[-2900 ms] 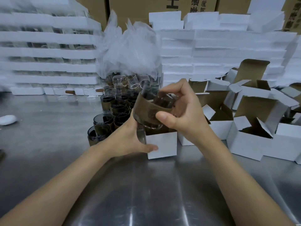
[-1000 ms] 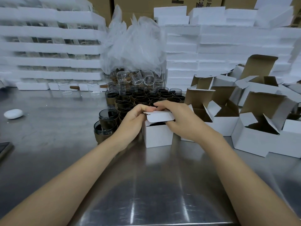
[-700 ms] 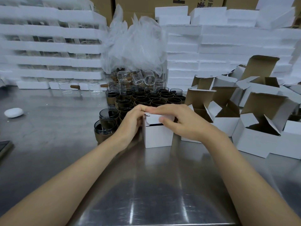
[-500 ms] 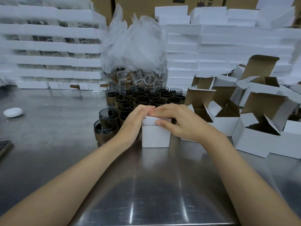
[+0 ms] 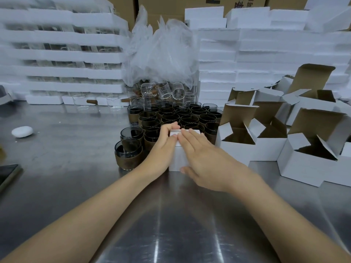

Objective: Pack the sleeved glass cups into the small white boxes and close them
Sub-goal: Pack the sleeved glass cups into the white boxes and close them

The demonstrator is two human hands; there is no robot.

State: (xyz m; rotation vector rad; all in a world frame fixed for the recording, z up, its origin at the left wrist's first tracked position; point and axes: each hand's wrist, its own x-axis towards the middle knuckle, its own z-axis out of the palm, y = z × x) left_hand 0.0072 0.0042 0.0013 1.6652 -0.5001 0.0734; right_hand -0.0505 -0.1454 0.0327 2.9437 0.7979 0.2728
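A small white box (image 5: 177,160) stands closed on the steel table (image 5: 171,215), just in front of me. My left hand (image 5: 161,149) grips its left side, fingertips on the lid. My right hand (image 5: 201,158) lies flat over the lid and right side, fingers spread, thumb at the box's lower front. Behind the box stands a cluster of dark glass cups in brown sleeves (image 5: 171,118); the nearest sleeved cup (image 5: 129,154) is left of my left hand. Several open white boxes (image 5: 266,145) with brown insides stand to the right.
Stacks of white foam trays (image 5: 62,54) and foam blocks (image 5: 266,54) line the back. A clear plastic bag (image 5: 161,54) and bare glass beakers (image 5: 163,90) sit behind the cups. A white oval object (image 5: 22,131) and a dark phone (image 5: 7,173) lie at left.
The sleeved cup that I held above the box is now out of sight and the lid has been folded down shut. My right hand has flattened over the top.
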